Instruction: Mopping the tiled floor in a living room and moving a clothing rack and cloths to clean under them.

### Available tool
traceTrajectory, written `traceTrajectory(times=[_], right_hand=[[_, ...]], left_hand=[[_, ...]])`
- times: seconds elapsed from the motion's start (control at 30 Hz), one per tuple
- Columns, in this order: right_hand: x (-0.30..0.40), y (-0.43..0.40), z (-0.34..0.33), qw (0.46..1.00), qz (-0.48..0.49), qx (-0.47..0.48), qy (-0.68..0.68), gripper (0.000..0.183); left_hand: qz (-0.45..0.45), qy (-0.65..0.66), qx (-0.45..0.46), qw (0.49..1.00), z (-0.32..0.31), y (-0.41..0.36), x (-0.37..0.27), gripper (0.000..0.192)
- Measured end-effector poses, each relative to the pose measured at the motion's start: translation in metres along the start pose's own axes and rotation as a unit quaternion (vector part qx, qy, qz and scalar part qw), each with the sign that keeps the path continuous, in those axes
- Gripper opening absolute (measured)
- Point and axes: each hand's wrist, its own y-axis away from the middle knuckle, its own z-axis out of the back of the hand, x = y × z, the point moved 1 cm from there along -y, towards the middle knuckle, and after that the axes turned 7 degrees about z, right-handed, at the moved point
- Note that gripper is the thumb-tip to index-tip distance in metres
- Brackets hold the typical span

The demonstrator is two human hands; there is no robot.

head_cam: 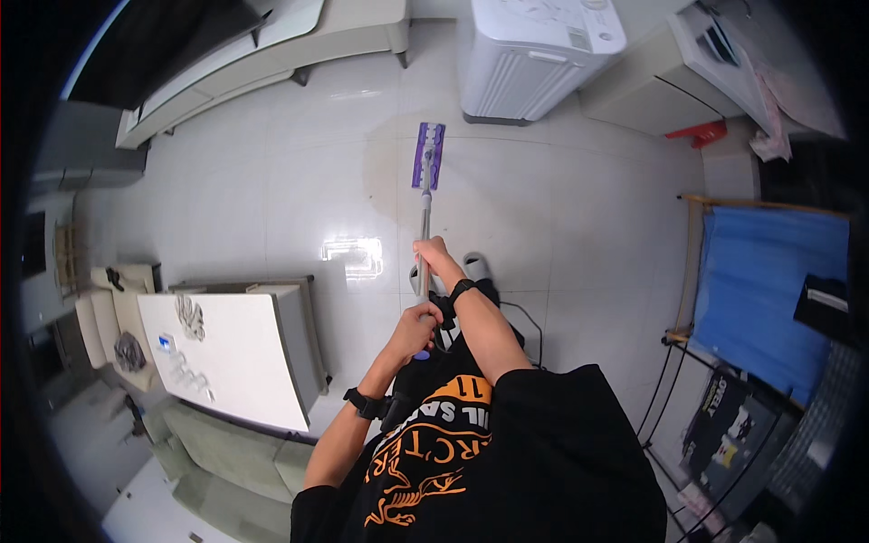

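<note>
A flat mop with a metal pole (426, 217) runs straight out in front of me. Its purple and white mop head (428, 155) lies on the glossy tiled floor (326, 183), near a slightly tinted patch. My right hand (432, 252) is closed around the middle of the pole, above my shoes. Nearer my body, my left hand (415, 329) grips the upper end of the same pole, and a purple end cap shows just below it. Both wrists wear black bands.
A white washing machine (536, 81) stands ahead to the right, a long low cabinet (237, 75) ahead to the left. A white-topped table (224, 353) and green sofa (224, 448) are at left. Blue cloth (760, 292) on a frame is at right; a black cable loops beside my legs.
</note>
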Motion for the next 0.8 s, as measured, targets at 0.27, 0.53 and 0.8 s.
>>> traceTrajectory(times=[0.27, 0.53, 0.8], right_hand=[[-0.02, 0.024, 0.048, 0.995, 0.033, -0.094, -0.031, 0.02], [-0.079, 0.041, 0.133, 0.973, 0.015, -0.184, -0.141, 0.024], [-0.124, 0.072, 0.182, 0.939, -0.055, -0.329, -0.077, 0.038]], left_hand=[[0.037, 0.046, 0.091, 0.994, -0.017, -0.015, 0.023, 0.01], [0.063, -0.063, 0.186, 0.978, -0.085, -0.023, 0.031, 0.008], [0.153, -0.074, 0.294, 0.941, -0.105, -0.046, 0.043, 0.007]])
